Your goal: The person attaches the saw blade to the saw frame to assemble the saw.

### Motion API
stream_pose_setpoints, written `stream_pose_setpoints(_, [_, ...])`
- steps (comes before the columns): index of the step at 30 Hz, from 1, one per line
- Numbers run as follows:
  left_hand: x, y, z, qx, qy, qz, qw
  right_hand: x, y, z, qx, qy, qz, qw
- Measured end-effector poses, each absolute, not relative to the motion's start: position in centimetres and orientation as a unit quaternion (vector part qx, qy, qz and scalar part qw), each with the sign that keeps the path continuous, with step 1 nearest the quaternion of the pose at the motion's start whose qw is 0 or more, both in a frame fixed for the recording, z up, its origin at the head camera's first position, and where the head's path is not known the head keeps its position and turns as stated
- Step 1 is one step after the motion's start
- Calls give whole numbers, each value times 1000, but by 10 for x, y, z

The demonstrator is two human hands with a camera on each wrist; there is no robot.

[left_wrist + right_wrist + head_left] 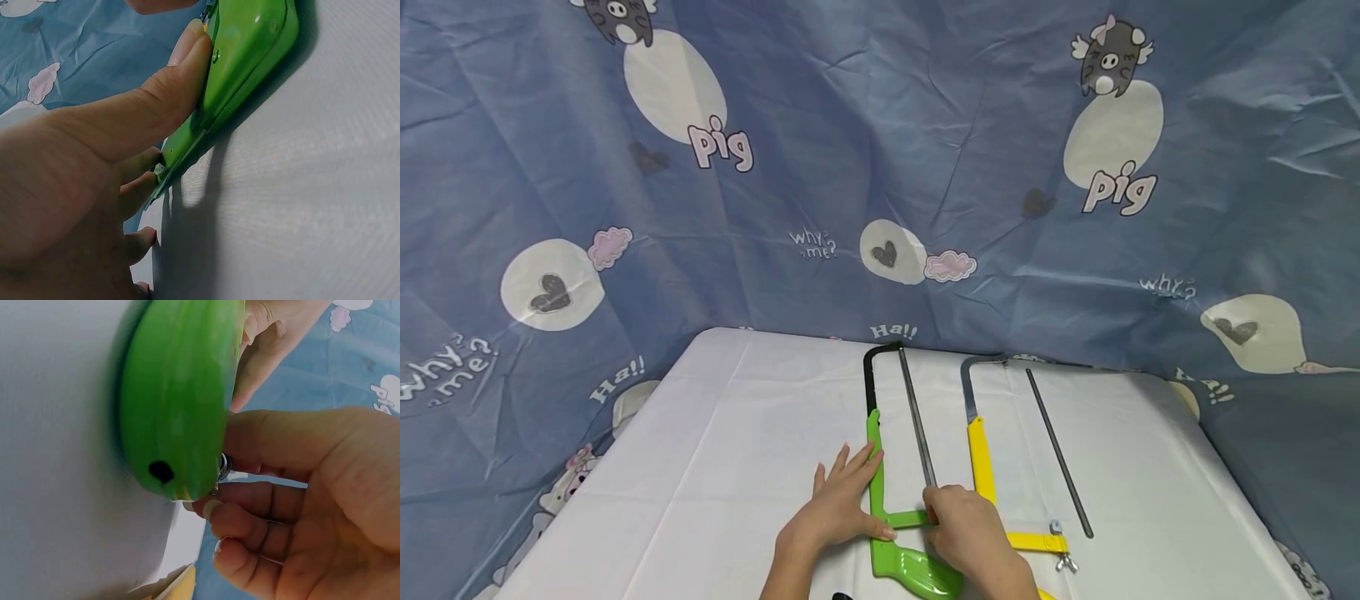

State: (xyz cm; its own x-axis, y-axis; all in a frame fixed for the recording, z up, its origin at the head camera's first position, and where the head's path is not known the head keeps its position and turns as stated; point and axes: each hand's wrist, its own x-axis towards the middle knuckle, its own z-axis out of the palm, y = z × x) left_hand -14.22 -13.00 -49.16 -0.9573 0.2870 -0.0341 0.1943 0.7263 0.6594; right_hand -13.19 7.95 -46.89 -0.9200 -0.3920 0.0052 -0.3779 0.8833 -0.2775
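The green saw (877, 496) lies at three o'clock from my left hand (835, 510), fingers spread against it, and nine o'clock from my right hand (964, 529), curled, pinching its metal fitting (224, 465).

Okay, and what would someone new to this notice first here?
Probably the bright green hacksaw in the lower middle of the head view, lying on the white table with the person's left hand and right hand on it. A yellow hacksaw lies just to its right. Behind the table, a blue cloth printed with cartoon pigs fills the upper part.
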Motion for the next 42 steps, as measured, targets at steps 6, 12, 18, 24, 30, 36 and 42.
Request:
stream_pose_setpoints(6, [-137, -127, -498, 126, 926, 348, 75, -128, 84, -472, -225, 965, -136, 11])
stream_pose_setpoints(12, [-137, -125, -501, 123, 926, 350, 65, -128, 87, -473, -249, 957, -150, 2])
stream_pose_setpoints(18, [-139, -126, -500, 126, 928, 344, 64, -131, 89, -471, -241, 954, -177, 36])
stream_pose_setpoints(24, [-141, -126, -499, 127, 929, 343, 66, -132, 90, -468, -241, 952, -186, 42])
stream_pose_setpoints(30, [-142, -126, -497, 130, 930, 338, 67, -133, 91, -466, -237, 948, -207, 52])
stream_pose_setpoints(36, [-144, -127, -495, 134, 929, 339, 69, -134, 91, -466, -231, 946, -219, 54])
stream_pose_setpoints(42, [-145, -127, -492, 134, 929, 337, 72, -136, 92, -467, -228, 942, -236, 65])
